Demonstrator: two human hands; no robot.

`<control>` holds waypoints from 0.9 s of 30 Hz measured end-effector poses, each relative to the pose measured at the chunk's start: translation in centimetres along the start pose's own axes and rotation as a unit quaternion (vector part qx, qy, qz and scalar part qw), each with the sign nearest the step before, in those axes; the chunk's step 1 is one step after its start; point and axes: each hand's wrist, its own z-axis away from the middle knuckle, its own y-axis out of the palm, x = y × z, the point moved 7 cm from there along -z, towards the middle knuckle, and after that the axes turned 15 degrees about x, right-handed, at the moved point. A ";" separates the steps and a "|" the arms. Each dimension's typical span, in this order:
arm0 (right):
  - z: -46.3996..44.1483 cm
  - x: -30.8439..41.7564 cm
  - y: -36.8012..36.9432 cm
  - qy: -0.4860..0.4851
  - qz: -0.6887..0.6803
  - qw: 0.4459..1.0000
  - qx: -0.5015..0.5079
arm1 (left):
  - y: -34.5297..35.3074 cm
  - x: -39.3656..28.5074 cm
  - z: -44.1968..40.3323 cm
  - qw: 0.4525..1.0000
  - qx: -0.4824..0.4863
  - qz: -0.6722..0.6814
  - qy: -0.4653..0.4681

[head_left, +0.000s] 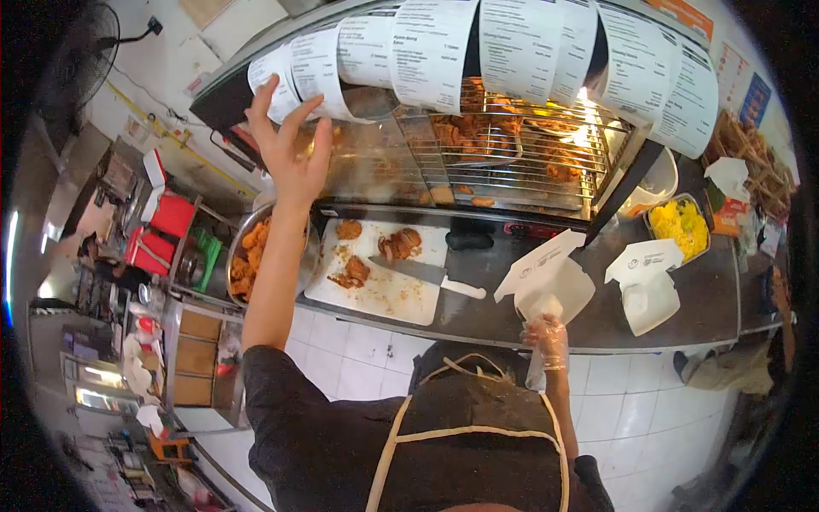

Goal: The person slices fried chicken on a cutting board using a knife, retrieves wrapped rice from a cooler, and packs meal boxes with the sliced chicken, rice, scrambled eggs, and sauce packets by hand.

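My bare left hand (292, 154) is raised to the printed order slips (317, 72) hanging along the top of the heated display case. Its fingers are spread, and the fingertips are at the lower part of the leftmost slips. In a clear plastic glove, my right hand (548, 338) is at the near edge of an open white takeaway box (570, 286), its fingers curled on that edge. A whitish mound (543, 305) sits in this box, just beyond the fingers. To its right stands a second open takeaway box (653, 299), also with a white mound inside.
A knife (426, 275) lies on the white cutting board (401, 311) among pieces of fried chicken (401, 244). At left is a metal bowl of fried chicken (247, 256). The lit display case (546, 154) stands behind. A tray of yellow food (678, 224) is at right.
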 end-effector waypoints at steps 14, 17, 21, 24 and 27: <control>2.6 4.4 10.2 0.180 -0.070 0.940 0.281 | 18.8 -14.6 44.7 0.511 0.465 0.590 -0.417; 2.6 4.9 14.7 0.208 -0.025 0.902 0.378 | 19.2 -11.4 55.1 0.476 0.268 0.637 -0.544; 2.8 3.5 18.2 0.208 -0.017 0.876 0.436 | 13.7 -8.1 68.8 0.592 0.406 0.175 -0.674; 0.7 0.2 19.1 0.257 -0.013 0.848 0.463 | 8.6 -10.3 77.2 0.584 0.302 0.145 -0.740; 0.1 -1.9 20.1 0.304 0.051 0.826 0.472 | 3.7 -13.2 81.8 0.338 0.077 0.311 -0.885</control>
